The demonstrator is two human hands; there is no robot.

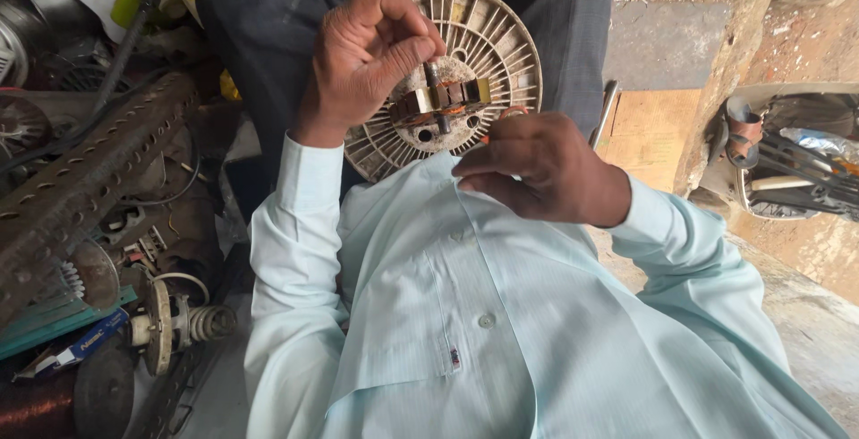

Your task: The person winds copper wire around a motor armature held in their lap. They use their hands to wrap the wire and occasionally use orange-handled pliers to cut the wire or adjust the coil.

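Observation:
My left hand [367, 54] holds a small motor stator [445, 99], a ring of stacked metal plates with copper windings and a dark shaft through its middle, pinched by thumb and fingers. My right hand [537, 166] is just below and right of it, fingers curled on a thin copper wire [512, 112] that loops up by the stator. Both hands are raised over my lap, above my pale green shirt. Behind the stator lies a round white ribbed fan cover [501, 45] resting on my dark trousers.
At left lie a rusty perforated metal bar [89, 170], loose motor parts, a rotor with a spring-like coil [183, 324], cables and a small blue box [85, 345]. At right are a stone step and a brown board [649, 130], and scrap in a tub [796, 157].

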